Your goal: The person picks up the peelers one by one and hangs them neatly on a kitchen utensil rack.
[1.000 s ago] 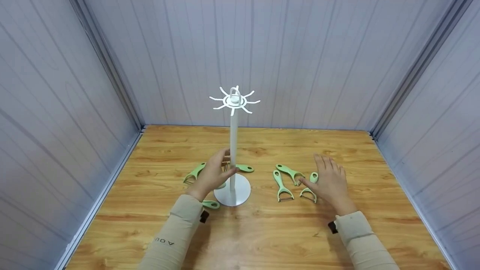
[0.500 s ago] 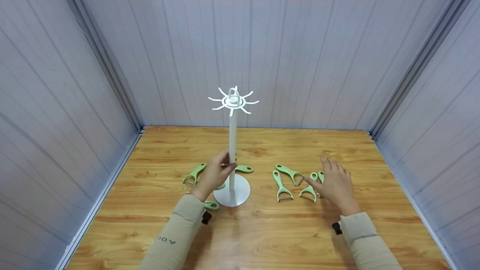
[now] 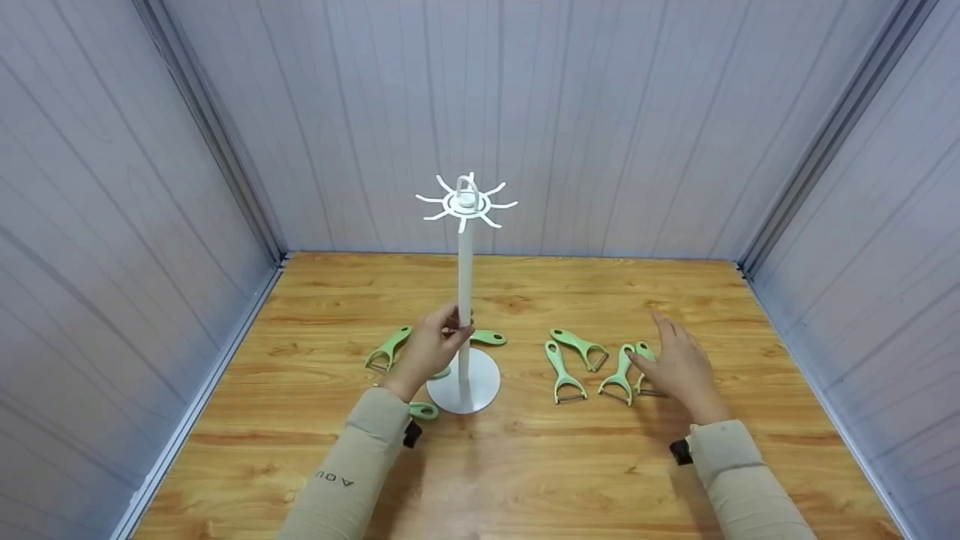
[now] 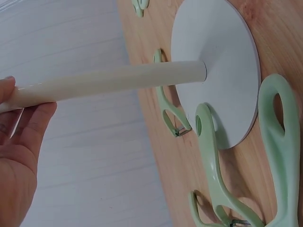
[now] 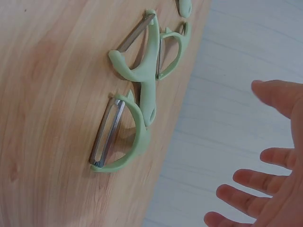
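Note:
A white stand has a tall pole [image 3: 465, 277], a round base [image 3: 484, 386] and a ring of hooks [image 3: 467, 203] on top, with nothing hanging from them. My left hand [image 3: 429, 349] grips the lower half of the pole; the left wrist view shows thumb and fingers around the pole [image 4: 118, 80]. My right hand [image 3: 681, 371] hovers with spread fingers beside a green peeler [image 3: 643, 356] and holds nothing. Left of that peeler lie three more: one peeler [image 3: 621, 371] close by, another peeler [image 3: 559, 367] and a slanted peeler [image 3: 576, 343]. The right wrist view shows a peeler's blade [image 5: 110, 127].
Around the base lie more green peelers: a peeler [image 3: 390, 345] to the left, a peeler handle [image 3: 489, 337] behind, and a handle [image 3: 424, 410] in front, partly hidden by my left arm. Panelled walls [image 3: 525, 127] enclose the wooden table [image 3: 525, 480] at the back and sides.
My right hand has moved right, uncovering the rightmost peeler. My left thumb and fingers have closed on the pole, and the left hand then stays put.

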Tool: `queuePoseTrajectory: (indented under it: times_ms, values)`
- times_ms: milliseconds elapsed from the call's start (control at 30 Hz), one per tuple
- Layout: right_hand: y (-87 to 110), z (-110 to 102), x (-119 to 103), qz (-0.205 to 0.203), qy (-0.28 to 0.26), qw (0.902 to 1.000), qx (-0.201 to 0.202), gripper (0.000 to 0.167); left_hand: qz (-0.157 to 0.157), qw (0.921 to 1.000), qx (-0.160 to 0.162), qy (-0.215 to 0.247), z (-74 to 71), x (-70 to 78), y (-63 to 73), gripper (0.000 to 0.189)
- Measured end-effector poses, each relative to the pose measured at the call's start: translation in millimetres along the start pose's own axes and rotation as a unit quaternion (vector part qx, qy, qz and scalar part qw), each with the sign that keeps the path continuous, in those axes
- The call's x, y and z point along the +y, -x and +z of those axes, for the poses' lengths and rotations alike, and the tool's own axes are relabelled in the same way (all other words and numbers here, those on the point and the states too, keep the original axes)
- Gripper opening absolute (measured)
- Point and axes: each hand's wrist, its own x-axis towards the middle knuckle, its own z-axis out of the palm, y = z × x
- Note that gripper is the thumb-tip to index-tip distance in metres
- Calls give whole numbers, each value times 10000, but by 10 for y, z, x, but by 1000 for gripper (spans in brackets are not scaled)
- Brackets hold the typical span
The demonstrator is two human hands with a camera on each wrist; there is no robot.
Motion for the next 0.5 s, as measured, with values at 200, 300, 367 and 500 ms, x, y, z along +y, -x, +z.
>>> queuePoseTrajectory:
  times_ms: [200, 300, 367, 500]
  values:
    - [-47, -49, 97, 397, -470, 9974, -370, 92, -16, 10000, -31, 16, -18, -9, 17, 8]
    - [-66, -37, 170, 553, -703, 9946, -531, 94, -42, 10000, -71, 8, -28, -18, 19, 8]
    - [-68, -19, 219, 638, -898, 9920, -611, 95, -45, 10000, -85, 8, -29, -23, 14, 9]
    - [-61, 27, 331, 767, -1164, 9878, -700, 96, -64, 9999, -95, 61, -22, -18, -3, 11]
